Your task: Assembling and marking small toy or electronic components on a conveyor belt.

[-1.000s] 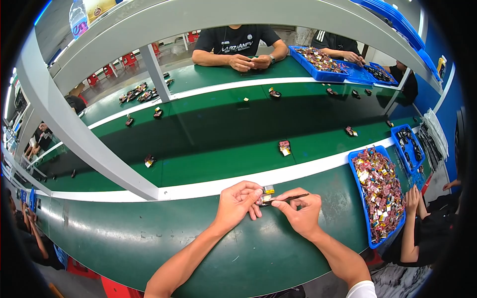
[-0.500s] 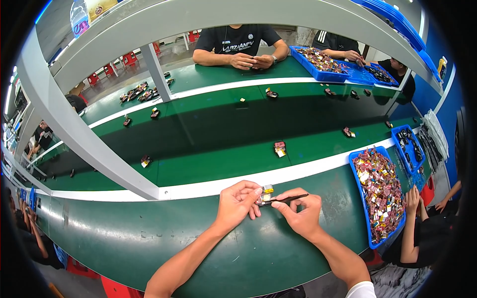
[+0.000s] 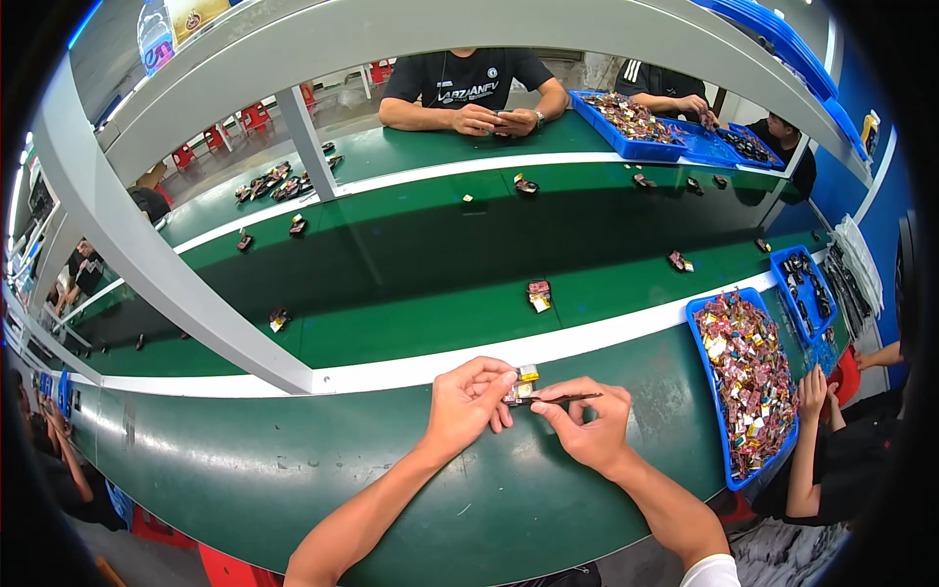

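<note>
Over the green bench (image 3: 323, 460), my left hand (image 3: 466, 399) pinches a small electronic assembly (image 3: 526, 376) with a silver-white body and a yellow strip. My left fingers cover part of it. My right hand (image 3: 593, 423) is closed around thin dark tweezers (image 3: 572, 397), held nearly level. Their tip points left and meets the lower edge of the assembly; whether it grips anything is too small to tell.
A blue tray (image 3: 730, 474) heaped with small circuit parts stands to my right, beside a smaller blue tray (image 3: 827, 323) of black pieces. Assemblies such as this one (image 3: 539, 295) lie on the green conveyor belt (image 3: 411, 344) ahead. A grey post (image 3: 186, 284) rises at left. Co-workers sit opposite and beside me.
The assemblies on the belt have shifted slightly left. My right hand has tilted the tweezers a little flatter, while my left hand stays in place with the assembly.
</note>
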`<state>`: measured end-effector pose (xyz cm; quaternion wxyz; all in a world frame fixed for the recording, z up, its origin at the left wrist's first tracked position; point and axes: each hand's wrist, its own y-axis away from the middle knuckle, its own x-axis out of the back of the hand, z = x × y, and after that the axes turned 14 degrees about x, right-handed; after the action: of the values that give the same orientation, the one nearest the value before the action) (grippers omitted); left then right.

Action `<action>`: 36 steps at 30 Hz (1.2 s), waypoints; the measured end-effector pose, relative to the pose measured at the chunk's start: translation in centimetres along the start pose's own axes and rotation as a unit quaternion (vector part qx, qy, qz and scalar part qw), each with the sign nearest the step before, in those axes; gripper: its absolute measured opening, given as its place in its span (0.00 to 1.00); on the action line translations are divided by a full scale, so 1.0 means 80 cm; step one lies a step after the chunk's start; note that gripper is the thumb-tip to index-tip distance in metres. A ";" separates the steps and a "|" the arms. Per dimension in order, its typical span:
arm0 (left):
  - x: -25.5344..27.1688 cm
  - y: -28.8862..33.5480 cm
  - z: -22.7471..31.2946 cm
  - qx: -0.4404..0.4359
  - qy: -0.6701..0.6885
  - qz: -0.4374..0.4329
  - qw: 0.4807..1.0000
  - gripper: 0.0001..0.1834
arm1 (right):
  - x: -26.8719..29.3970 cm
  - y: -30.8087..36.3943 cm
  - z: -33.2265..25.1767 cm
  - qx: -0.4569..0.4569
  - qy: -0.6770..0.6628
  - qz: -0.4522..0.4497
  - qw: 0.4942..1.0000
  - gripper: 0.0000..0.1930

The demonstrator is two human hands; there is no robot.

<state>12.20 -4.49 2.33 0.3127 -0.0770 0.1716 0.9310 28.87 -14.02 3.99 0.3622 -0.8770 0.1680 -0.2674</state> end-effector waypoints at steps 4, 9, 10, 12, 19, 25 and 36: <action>0.002 0.002 0.002 -0.007 0.002 0.034 0.999 0.09 | 0.000 -0.004 -0.005 0.015 0.004 0.019 1.000 0.07; 0.000 -0.004 -0.002 -0.006 0.018 0.039 0.999 0.09 | -0.001 0.001 0.000 0.036 -0.002 0.030 0.999 0.08; -0.001 -0.005 -0.002 -0.005 0.019 0.037 0.999 0.09 | -0.002 0.003 0.002 0.038 0.010 0.022 0.999 0.08; 0.001 0.002 0.002 -0.005 0.016 0.045 0.999 0.09 | -0.004 0.001 0.000 0.044 0.013 0.013 0.999 0.08; 0.000 0.000 -0.001 -0.008 -0.017 0.021 1.000 0.10 | -0.004 0.002 0.000 0.024 0.018 0.004 1.000 0.07; -0.002 0.003 -0.001 -0.014 -0.011 0.016 1.000 0.08 | -0.004 0.000 -0.004 0.007 0.010 0.003 1.000 0.07; -0.003 0.000 0.000 0.009 0.008 0.022 1.000 0.09 | -0.002 0.002 -0.002 -0.016 0.006 0.005 1.000 0.06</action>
<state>12.40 -4.67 2.39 0.2916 -0.0780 0.1844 0.9353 28.65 -14.18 3.92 0.3484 -0.8800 0.1788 -0.2686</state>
